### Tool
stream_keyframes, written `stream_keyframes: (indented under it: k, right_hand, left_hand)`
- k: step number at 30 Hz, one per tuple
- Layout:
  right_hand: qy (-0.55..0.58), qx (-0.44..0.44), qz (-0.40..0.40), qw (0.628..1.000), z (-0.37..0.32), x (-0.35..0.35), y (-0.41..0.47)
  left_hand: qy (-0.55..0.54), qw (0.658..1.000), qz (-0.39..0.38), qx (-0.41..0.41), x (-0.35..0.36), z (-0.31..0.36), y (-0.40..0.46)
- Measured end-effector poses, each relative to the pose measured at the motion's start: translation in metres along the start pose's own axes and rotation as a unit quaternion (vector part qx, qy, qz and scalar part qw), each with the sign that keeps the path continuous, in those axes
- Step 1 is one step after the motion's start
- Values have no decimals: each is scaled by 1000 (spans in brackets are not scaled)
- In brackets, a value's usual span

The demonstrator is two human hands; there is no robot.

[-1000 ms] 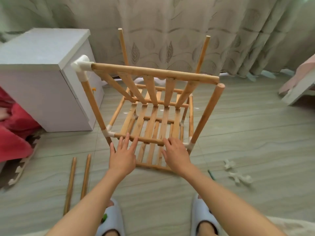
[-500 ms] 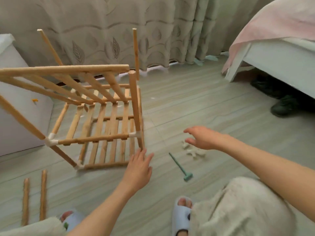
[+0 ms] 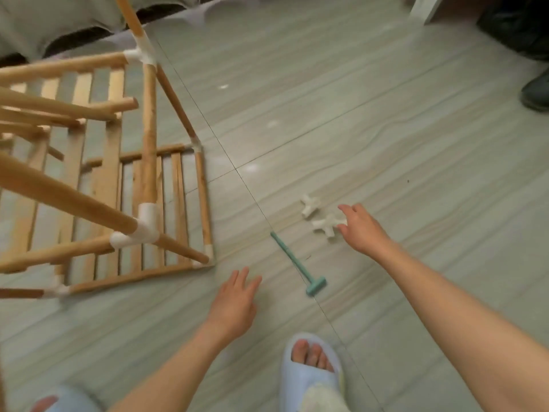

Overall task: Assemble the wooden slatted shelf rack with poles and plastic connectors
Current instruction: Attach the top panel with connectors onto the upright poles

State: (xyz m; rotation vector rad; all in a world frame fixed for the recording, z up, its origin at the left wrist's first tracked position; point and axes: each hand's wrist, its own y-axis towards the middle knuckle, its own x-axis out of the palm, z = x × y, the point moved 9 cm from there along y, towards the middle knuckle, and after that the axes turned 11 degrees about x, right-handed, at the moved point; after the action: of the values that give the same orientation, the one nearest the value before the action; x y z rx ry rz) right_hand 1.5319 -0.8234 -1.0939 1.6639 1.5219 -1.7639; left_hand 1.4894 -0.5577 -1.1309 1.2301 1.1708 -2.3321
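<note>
Right hand (image 3: 361,230): reaching out over the floor, fingers spread and released, grasping nothing; fingertips are arriving at the nearer plastic connector (image 3: 326,226), possibly brushing its right arm, though blur is making contact hard to confirm.
Connectors: two white pieces are lying on the floor (image 3: 386,129) at about 2 o'clock from the blue slipper (image 3: 312,367); the second connector (image 3: 310,206) is sitting just beyond the first, at 11 o'clock from it.
Key relation: the nearer connector is lying at 9 o'clock from the right grip, its long axis running roughly left to right; the right hand is much the nearer.
Left hand (image 3: 236,301): hovering flat and relaxed, empty, near the corner of the rack (image 3: 142,162).
Rack: standing at 10 o'clock, partly built.
Green tool (image 3: 297,264): lying between the hands, untouched.
</note>
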Motion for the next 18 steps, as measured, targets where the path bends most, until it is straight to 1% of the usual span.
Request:
stream_keyframes:
  k: [3,5,7,9,11,14,16,18]
  right_hand:
    - [-29,-6,2,1000,-3,21,21]
    - [-106,-29,32,993,-9,29,27]
    - [-198,-63,73,975,-17,32,28]
    - [-226,-77,91,967,-22,34,26]
    - [-205,-75,95,971,-22,32,24]
    - [-136,-70,91,984,-26,26,14]
    - [-88,-70,52,992,-29,27,7]
    - [-54,-69,10,996,-32,26,2]
  left_hand:
    - [18,1000,-23,9,18,-12,13]
    - [30,998,-54,14,30,-17,15]
    - [36,996,-84,19,39,-20,13]
    - [32,994,-103,22,42,-22,12]
    - [5,994,-112,16,37,-22,14]
    - [-59,994,-89,4,23,-19,18]
    - [-91,993,-69,-9,14,-16,10]
    - [-100,993,-65,-12,6,-12,-4]
